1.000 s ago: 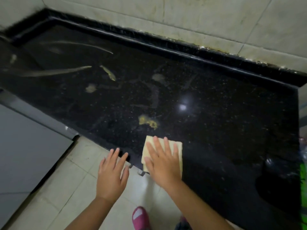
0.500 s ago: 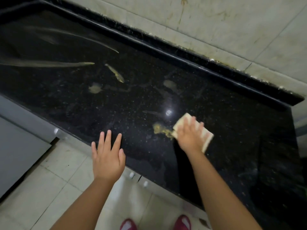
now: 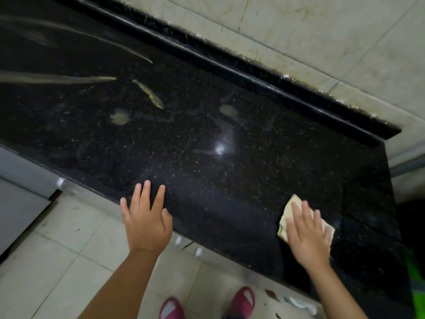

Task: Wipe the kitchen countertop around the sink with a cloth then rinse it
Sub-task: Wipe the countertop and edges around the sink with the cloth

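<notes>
Cloth: the pale folded cloth (image 3: 290,211) lies flat on the black countertop (image 3: 207,139), directly under the right hand (image 3: 307,233); its far corner pokes out past the fingertips and a strip shows on each side of the fingers.
Right hand: palm down on the cloth, fingers straight and slightly spread, pressing it to the stone rather than gripping it; the forearm runs back toward the lower right of the view.
Left hand: the left hand (image 3: 146,221) sits well to the left of the cloth, relaxed, fingers straight and a little apart, holding nothing; its fingertips reach over the near edge of the countertop while the palm hangs above the floor tiles (image 3: 76,261).
Stains: yellowish smears (image 3: 148,93) and a pale blotch (image 3: 119,117) lie far beyond the left hand, toward the wall side.
Wall: light wall tiles (image 3: 322,38) rise behind the raised black back edge.
Feet: 2 pink shoes (image 3: 242,300) stand on the floor between the forearms.
</notes>
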A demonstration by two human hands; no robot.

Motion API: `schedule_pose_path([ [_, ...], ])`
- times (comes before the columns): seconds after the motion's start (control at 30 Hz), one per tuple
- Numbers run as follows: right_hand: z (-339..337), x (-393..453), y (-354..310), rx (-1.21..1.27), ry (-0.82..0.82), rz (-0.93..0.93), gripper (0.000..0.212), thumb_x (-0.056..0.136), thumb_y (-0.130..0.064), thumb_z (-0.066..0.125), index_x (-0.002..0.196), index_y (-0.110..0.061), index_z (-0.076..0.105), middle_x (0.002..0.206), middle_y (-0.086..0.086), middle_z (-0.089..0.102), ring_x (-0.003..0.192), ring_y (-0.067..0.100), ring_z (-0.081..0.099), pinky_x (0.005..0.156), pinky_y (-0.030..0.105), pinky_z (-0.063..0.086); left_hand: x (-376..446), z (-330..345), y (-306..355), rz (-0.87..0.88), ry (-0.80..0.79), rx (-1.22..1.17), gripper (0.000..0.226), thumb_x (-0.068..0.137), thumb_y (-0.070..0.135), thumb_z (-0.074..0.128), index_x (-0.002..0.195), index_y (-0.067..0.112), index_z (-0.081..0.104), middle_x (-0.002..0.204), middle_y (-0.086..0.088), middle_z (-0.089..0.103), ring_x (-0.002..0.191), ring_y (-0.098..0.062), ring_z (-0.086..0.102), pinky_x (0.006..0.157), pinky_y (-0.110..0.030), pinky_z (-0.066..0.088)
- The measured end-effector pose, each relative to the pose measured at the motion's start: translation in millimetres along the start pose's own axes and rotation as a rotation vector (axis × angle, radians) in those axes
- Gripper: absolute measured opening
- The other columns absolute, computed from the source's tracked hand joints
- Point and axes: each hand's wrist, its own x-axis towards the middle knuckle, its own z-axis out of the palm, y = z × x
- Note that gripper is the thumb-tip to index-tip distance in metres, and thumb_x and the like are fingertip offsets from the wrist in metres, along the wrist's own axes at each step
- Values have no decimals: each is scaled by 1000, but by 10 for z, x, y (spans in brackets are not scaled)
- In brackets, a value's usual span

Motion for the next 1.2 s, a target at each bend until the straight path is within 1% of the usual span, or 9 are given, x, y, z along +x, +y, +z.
schedule_pose_path([
  [0.1, -62, 347, -440, 148, 53, 146, 51, 100, -36, 19, 148, -27, 4, 158, -2, -5, 144, 28, -8, 114, 50, -1, 11, 14, -4, 5, 6, 3, 52, 80, 24, 30, 112, 0, 62, 119, -29, 58, 112, -48, 53, 90, -66, 33],
  [0.3, 232, 105, -1751, 61, -20, -396, 51, 99, -38, 19, 148, -29, 5, 157, -6, -7, 143, 27, -12, 114, 49, -6, -12, 63, -26, 18, 55, -6, 53, 78, 21, 31, 116, 0, 60, 123, -29, 55, 116, -48, 49, 95, -66, 27],
  [0.47, 399, -466, -1367, -86, 0, -560, 64, 89, -50, -7, 144, -33, 21, 156, -6, 15, 145, 23, 10, 114, 41, -6, -16, 34, -4, 0, 22, -13, 57, 78, 24, 27, 121, 0, 57, 128, -30, 51, 123, -47, 43, 101, -65, 20],
  [0.53, 474, -600, -858, -137, 18, -433, 56, 96, -46, -1, 133, -33, 39, 140, -6, 47, 130, 25, 45, 107, 42, 22, -11, 13, 7, -8, 2, -12, 58, 79, 26, 26, 121, 0, 57, 129, -29, 50, 124, -47, 42, 102, -64, 20],
  [0.63, 352, -580, -61, -110, -38, -194, 60, 95, -49, 0, 133, -25, 41, 136, 4, 53, 124, 34, 49, 94, 55, 42, -9, -7, 12, -20, -24, -6, 59, 80, 29, 27, 121, 1, 57, 130, -28, 50, 124, -46, 42, 102, -64, 20],
  [0.77, 63, -168, 402, 49, 18, 86, 53, 97, -47, 11, 147, -30, 10, 158, -5, 3, 145, 23, 0, 115, 48, 6, -3, -35, 8, -21, -47, 11, 59, 79, 31, 28, 119, 1, 59, 127, -28, 53, 121, -47, 46, 99, -63, 24],
  [0.9, -80, 295, -173, 152, 27, 194, 51, 99, -38, 17, 148, -28, 2, 157, -4, -7, 144, 28, -10, 114, 51, -2, 5, -48, 24, -18, -73, 27, 56, 79, 30, 30, 115, 2, 62, 123, -27, 57, 117, -46, 50, 95, -63, 31],
  [1.13, 276, -139, -1643, 16, -50, -478, 57, 94, -46, 10, 148, -29, 7, 157, -4, -4, 144, 29, -9, 114, 52, -4, -10, -47, 37, -43, -89, 19, 61, 78, 32, 26, 122, 3, 58, 132, -27, 49, 126, -43, 41, 103, -61, 24],
  [1.2, 352, -415, -1542, -56, -67, -586, 61, 88, -48, 5, 143, -31, 27, 155, -5, 21, 143, 27, 16, 114, 51, 12, -9, -64, 45, -45, -92, 23, 61, 78, 32, 27, 121, 2, 58, 132, -27, 49, 125, -43, 42, 102, -62, 25],
])
